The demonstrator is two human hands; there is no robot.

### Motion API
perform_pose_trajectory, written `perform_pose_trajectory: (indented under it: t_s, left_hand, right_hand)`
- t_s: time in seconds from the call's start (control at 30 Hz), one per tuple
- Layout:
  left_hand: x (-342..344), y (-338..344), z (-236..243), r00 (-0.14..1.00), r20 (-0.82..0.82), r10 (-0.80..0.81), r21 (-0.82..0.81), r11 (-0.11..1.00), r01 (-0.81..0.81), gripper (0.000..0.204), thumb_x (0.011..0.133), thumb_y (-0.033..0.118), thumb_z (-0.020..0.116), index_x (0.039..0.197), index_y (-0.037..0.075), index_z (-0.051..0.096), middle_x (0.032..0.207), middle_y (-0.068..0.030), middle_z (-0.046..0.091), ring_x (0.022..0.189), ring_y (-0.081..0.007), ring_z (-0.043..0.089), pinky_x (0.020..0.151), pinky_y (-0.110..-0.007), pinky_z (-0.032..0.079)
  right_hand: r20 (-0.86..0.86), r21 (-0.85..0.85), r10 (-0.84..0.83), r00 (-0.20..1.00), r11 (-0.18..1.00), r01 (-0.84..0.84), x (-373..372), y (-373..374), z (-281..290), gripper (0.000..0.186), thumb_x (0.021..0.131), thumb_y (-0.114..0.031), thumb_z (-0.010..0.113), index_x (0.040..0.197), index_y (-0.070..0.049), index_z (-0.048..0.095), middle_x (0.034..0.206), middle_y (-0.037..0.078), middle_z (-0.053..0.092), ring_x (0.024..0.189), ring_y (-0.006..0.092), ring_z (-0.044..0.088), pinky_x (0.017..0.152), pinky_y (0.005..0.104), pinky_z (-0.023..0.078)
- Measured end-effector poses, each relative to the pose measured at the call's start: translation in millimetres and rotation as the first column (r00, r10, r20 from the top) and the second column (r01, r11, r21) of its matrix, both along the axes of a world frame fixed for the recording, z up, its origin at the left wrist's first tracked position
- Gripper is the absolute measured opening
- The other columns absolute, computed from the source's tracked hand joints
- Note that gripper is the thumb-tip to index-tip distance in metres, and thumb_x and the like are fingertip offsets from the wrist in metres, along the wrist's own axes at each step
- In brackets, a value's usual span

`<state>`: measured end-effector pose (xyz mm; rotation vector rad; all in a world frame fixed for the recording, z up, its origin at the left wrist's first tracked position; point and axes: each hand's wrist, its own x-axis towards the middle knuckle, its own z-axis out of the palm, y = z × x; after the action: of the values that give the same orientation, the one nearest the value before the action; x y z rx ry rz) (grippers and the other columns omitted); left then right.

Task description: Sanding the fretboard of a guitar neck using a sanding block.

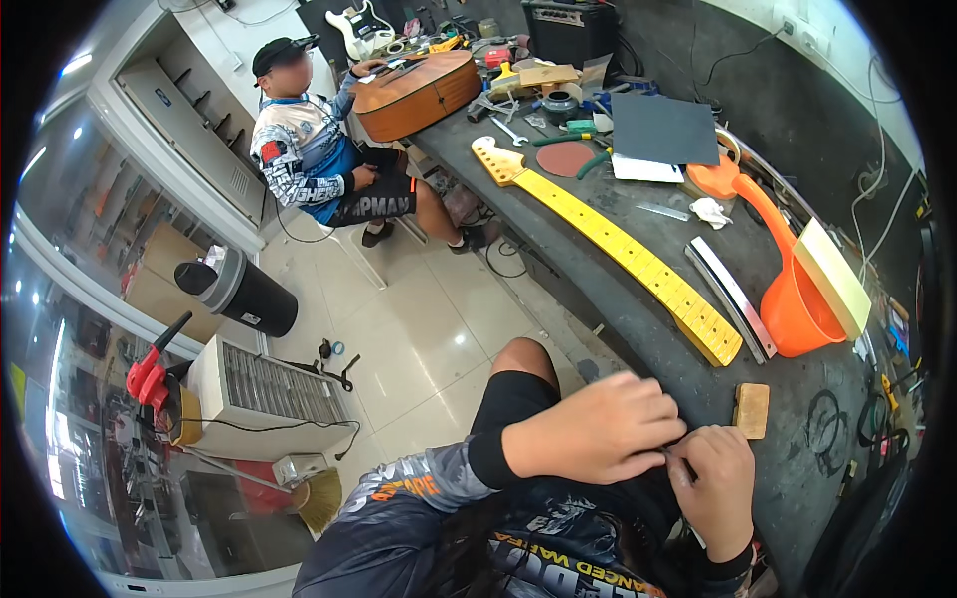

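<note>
Low in the frame, left hand [596,427] and right hand [714,478] meet, fingers curled and pinching something too small to identify at the workbench [797,468] edge, best gripped firmly, below the guitar neck [618,244].

hands: left hand [598,427] touching right hand [716,478] at bench [618,329] edge | block [752,410] just behind right hand | guitar neck [610,245] on bench beyond | dustpan [788,269] right of neck

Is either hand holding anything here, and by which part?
Left hand and right hand pinch something small between their fingertips; what it is cannot be told.
</note>
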<state>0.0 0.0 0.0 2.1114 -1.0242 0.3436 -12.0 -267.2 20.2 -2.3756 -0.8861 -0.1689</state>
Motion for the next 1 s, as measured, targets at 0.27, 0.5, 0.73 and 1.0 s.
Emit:
perform_pose_trajectory:
  t_s: [0.27,0.5,0.73,1.0]
  left_hand:
    - [-2,-6,-20,1.000,0.013,-0.011,-0.133,0.991,0.013,0.014,0.104,0.013,0.084,0.115,0.007,0.078,0.115,-0.0080,0.073,0.105,-0.0301,0.073,0.089,-0.044,0.057]
    - [-2,-13,-29,0.998,-0.055,-0.006,-0.352,0.936,-0.014,0.011,0.102,0.008,0.088,0.108,0.005,0.079,0.099,-0.0093,0.073,0.094,-0.0333,0.073,0.084,-0.045,0.057]
    - [-1,-16,-35,0.992,-0.124,-0.014,-0.361,0.932,-0.032,0.010,0.103,0.007,0.088,0.108,0.004,0.080,0.103,-0.0099,0.077,0.098,-0.0342,0.075,0.086,-0.046,0.058]
    - [-1,-14,-32,0.986,-0.169,-0.002,-0.379,0.923,-0.063,0.012,0.104,0.006,0.087,0.109,0.004,0.077,0.107,-0.0098,0.077,0.100,-0.0339,0.075,0.089,-0.045,0.058]
  right_hand:
    - [-0.009,0.166,-0.055,0.998,0.985,0.056,-1,9,-4,0.024,0.083,-0.003,0.093,0.099,-0.006,0.075,0.095,0.010,0.073,0.090,0.0342,0.070,0.086,0.0462,0.052]
    - [-0.278,0.473,-0.102,0.955,0.851,0.229,-14,3,-29,0.021,0.088,-0.003,0.094,0.100,-0.004,0.076,0.096,0.010,0.077,0.088,0.0347,0.070,0.088,0.0448,0.054]
    - [0.070,0.358,-0.109,0.992,0.931,0.076,-8,1,-29,0.022,0.091,-0.002,0.092,0.100,-0.007,0.072,0.094,0.008,0.076,0.088,0.0329,0.070,0.095,0.0485,0.052]
    - [0.120,0.306,-0.120,0.985,0.949,0.078,-7,1,-25,0.026,0.088,0.000,0.091,0.103,-0.008,0.071,0.097,0.008,0.076,0.090,0.0334,0.069,0.095,0.0489,0.051]
